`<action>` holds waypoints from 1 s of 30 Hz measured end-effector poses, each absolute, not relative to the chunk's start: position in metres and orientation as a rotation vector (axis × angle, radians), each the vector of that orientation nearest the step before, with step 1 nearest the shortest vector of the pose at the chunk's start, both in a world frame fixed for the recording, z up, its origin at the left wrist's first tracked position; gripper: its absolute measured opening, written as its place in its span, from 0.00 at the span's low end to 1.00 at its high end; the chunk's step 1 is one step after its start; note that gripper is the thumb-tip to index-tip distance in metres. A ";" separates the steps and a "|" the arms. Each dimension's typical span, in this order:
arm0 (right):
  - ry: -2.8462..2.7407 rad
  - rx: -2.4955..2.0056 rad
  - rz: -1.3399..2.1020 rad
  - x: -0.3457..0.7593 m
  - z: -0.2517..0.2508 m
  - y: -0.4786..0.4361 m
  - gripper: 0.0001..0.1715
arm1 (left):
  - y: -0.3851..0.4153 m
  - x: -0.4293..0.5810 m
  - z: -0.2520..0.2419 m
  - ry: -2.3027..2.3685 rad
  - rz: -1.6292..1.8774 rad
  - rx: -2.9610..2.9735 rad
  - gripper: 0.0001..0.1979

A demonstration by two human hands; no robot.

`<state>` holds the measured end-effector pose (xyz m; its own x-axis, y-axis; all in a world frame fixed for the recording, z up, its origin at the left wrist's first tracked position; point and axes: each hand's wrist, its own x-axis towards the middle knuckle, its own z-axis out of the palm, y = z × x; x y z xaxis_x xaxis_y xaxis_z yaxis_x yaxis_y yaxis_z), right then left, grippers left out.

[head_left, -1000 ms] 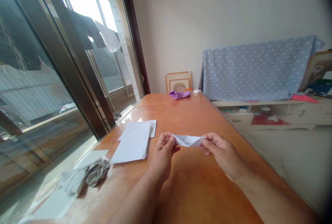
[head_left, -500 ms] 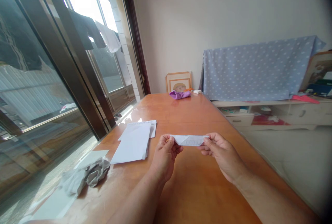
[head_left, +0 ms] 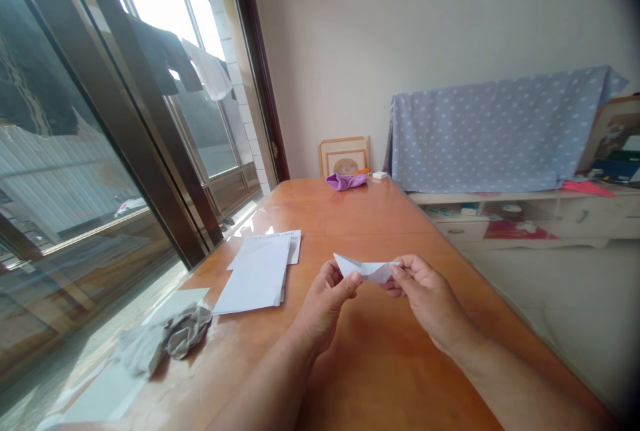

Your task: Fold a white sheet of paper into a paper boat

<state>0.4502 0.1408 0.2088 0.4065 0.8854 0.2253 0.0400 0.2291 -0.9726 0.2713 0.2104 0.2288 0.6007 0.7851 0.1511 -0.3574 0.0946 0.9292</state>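
A small folded white paper (head_left: 373,272) is held above the table between my two hands. Its left end stands up in a pointed flap, and its middle dips like a shallow trough. My left hand (head_left: 333,298) pinches the left end, thumb on the near side and fingers behind. At the other end, my right hand (head_left: 417,288) grips the paper between thumb and fingers. The fingertips behind the paper are partly hidden.
White paper sheets (head_left: 255,274) lie on the wooden table (head_left: 390,364) left of my hands. Nearer the left edge is a crumpled grey cloth (head_left: 187,331). A purple cloth (head_left: 346,182), a small white box (head_left: 380,175) and a framed picture (head_left: 344,148) are at the far end.
The paper's left end has been bent up into a point, where it was a flat strip before. My left hand has shifted slightly right, its thumb moving inward along the paper.
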 end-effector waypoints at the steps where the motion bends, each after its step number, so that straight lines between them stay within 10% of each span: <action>1: -1.021 -1.193 0.734 0.450 0.209 0.140 0.18 | 0.209 0.271 0.232 0.392 0.856 1.225 0.19; 30: -1.091 -1.128 1.026 0.427 0.223 0.128 0.17 | 0.207 0.274 0.224 0.453 0.894 1.039 0.12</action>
